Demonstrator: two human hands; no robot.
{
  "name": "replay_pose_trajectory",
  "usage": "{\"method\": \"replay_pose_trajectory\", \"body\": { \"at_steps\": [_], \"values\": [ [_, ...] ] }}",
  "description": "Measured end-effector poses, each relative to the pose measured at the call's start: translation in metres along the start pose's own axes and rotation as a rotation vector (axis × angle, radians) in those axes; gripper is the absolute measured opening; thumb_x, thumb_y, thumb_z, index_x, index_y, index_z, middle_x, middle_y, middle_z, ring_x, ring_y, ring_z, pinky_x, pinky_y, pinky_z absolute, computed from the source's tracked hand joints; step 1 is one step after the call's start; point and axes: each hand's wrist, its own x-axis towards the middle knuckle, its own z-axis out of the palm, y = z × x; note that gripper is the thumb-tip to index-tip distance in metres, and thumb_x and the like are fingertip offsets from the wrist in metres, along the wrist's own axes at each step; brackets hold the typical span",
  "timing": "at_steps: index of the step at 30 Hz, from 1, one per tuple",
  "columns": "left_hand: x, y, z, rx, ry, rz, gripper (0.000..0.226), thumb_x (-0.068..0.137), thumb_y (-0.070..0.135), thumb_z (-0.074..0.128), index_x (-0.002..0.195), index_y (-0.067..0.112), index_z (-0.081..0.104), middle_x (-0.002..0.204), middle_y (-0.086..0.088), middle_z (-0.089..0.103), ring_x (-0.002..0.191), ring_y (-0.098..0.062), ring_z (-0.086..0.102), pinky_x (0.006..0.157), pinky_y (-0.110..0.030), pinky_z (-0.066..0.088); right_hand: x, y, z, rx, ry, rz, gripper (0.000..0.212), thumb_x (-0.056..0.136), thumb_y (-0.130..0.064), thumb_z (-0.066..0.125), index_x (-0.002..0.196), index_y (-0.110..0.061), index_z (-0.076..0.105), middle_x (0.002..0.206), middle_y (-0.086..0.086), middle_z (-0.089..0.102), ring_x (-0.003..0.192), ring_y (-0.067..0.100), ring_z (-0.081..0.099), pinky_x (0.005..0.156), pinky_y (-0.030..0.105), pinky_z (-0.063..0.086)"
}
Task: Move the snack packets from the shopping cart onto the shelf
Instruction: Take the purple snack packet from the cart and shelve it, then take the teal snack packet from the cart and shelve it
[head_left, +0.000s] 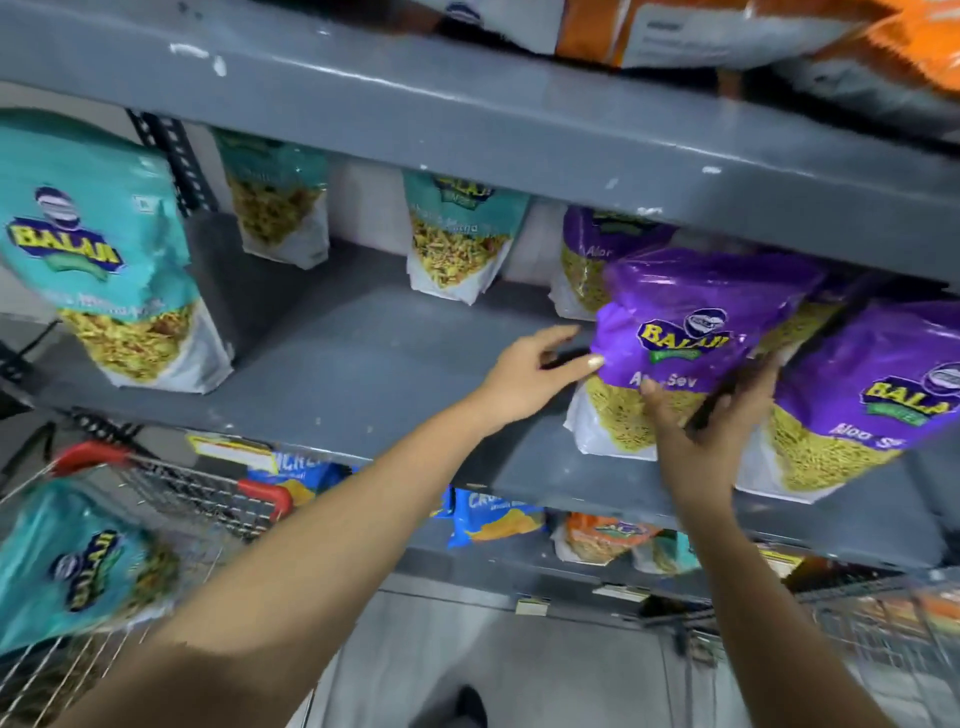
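Observation:
A purple snack packet stands tilted on the grey middle shelf. My left hand touches its left edge with fingers spread, thumb against the bag. My right hand grips its lower right side. Another purple packet stands to its right, and one more is behind. Teal packets stand further left on the same shelf. A teal packet lies in the shopping cart at lower left.
The shelf above hangs low over the packets and carries orange and white bags. The lower shelf holds blue chip bags and orange packets. A second wire cart is at lower right.

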Motion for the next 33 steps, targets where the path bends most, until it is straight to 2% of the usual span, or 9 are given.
{"method": "replay_pose_trajectory", "body": {
  "at_steps": [6, 13, 16, 19, 22, 24, 27, 30, 33],
  "values": [
    [-0.111, -0.062, -0.113, 0.049, 0.368, -0.044, 0.018, 0.086, 0.009, 0.067, 0.104, 0.011, 0.071, 0.099, 0.003, 0.073, 0.081, 0.010, 0.063, 0.086, -0.012, 0.048, -0.095, -0.044, 0.081, -0.060, -0.150, -0.220, 0.079, 0.081, -0.017, 0.074, 0.146, -0.003, 0.030, 0.158, 0.020, 0.024, 0.149, 0.024, 0.021, 0.120, 0.032, 0.019],
    [-0.285, -0.129, -0.241, 0.110, 0.790, -0.255, 0.016, 0.089, 0.006, 0.062, 0.082, 0.019, 0.070, 0.064, 0.024, 0.070, 0.059, 0.014, 0.056, 0.063, -0.003, 0.043, -0.193, -0.068, 0.209, 0.015, -0.795, -0.306, 0.054, 0.087, -0.018, 0.067, 0.136, -0.015, 0.047, 0.154, 0.002, 0.030, 0.143, 0.000, 0.026, 0.113, 0.015, 0.023],
    [-0.350, -0.160, -0.272, 0.096, 0.931, -0.406, 0.021, 0.089, 0.005, 0.062, 0.074, 0.019, 0.067, 0.057, 0.016, 0.067, 0.054, 0.011, 0.053, 0.061, -0.011, 0.043, -0.242, -0.067, 0.271, -0.017, -1.090, -0.330, 0.046, 0.083, -0.023, 0.069, 0.125, -0.010, 0.056, 0.138, 0.008, 0.051, 0.132, 0.021, 0.048, 0.111, 0.025, 0.034],
    [-0.399, -0.187, -0.289, 0.034, 1.091, -0.536, 0.018, 0.087, 0.005, 0.065, 0.072, 0.014, 0.064, 0.068, -0.001, 0.064, 0.057, 0.003, 0.054, 0.061, -0.016, 0.043, -0.287, -0.064, 0.328, -0.155, -1.354, -0.348, 0.036, 0.078, -0.021, 0.072, 0.110, -0.005, 0.066, 0.113, 0.015, 0.066, 0.110, 0.032, 0.061, 0.093, 0.016, 0.034],
    [-0.414, -0.212, -0.300, -0.037, 1.237, -0.643, 0.015, 0.084, 0.004, 0.068, 0.080, 0.014, 0.058, 0.074, -0.001, 0.059, 0.069, -0.012, 0.050, 0.050, -0.001, 0.037, -0.324, -0.051, 0.378, -0.320, -1.570, -0.320, 0.038, 0.077, -0.020, 0.075, 0.111, -0.005, 0.065, 0.111, 0.016, 0.069, 0.106, 0.030, 0.064, 0.080, 0.018, 0.037],
    [-0.413, -0.234, -0.305, -0.112, 1.253, -0.693, 0.038, 0.073, 0.019, 0.081, 0.101, 0.009, 0.056, 0.090, -0.001, 0.065, 0.078, -0.012, 0.058, 0.062, 0.000, 0.044, -0.343, -0.041, 0.407, -0.423, -1.674, -0.302, 0.046, 0.075, -0.024, 0.077, 0.116, -0.007, 0.063, 0.115, 0.014, 0.070, 0.107, 0.028, 0.065, 0.080, 0.025, 0.044],
    [-0.405, -0.272, -0.312, -0.227, 1.146, -0.701, 0.077, 0.066, 0.025, 0.086, 0.126, 0.007, 0.042, 0.115, -0.002, 0.060, 0.098, -0.019, 0.063, 0.088, -0.030, 0.052, -0.356, -0.017, 0.452, -0.528, -1.711, -0.190, 0.074, 0.065, -0.015, 0.085, 0.130, -0.007, 0.049, 0.117, 0.011, 0.066, 0.109, 0.024, 0.063, 0.082, 0.027, 0.047],
    [-0.385, -0.294, -0.323, -0.390, 1.148, -0.629, 0.072, 0.072, 0.024, 0.081, 0.132, 0.010, 0.043, 0.126, -0.002, 0.059, 0.107, -0.020, 0.060, 0.091, -0.031, 0.048, -0.358, 0.009, 0.495, -0.420, -1.678, -0.014, 0.103, 0.053, 0.000, 0.087, 0.139, -0.009, 0.030, 0.114, 0.007, 0.061, 0.107, 0.027, 0.062, 0.081, 0.030, 0.054],
    [-0.366, -0.301, -0.333, -0.437, 1.266, -0.488, 0.044, 0.088, 0.026, 0.065, 0.127, 0.008, 0.054, 0.120, 0.001, 0.063, 0.109, -0.018, 0.062, 0.076, -0.013, 0.052, -0.357, 0.008, 0.518, -0.330, -1.731, 0.155, 0.083, 0.059, 0.009, 0.083, 0.131, -0.010, 0.045, 0.114, 0.006, 0.063, 0.108, 0.024, 0.060, 0.089, 0.034, 0.052]
  ]
}}
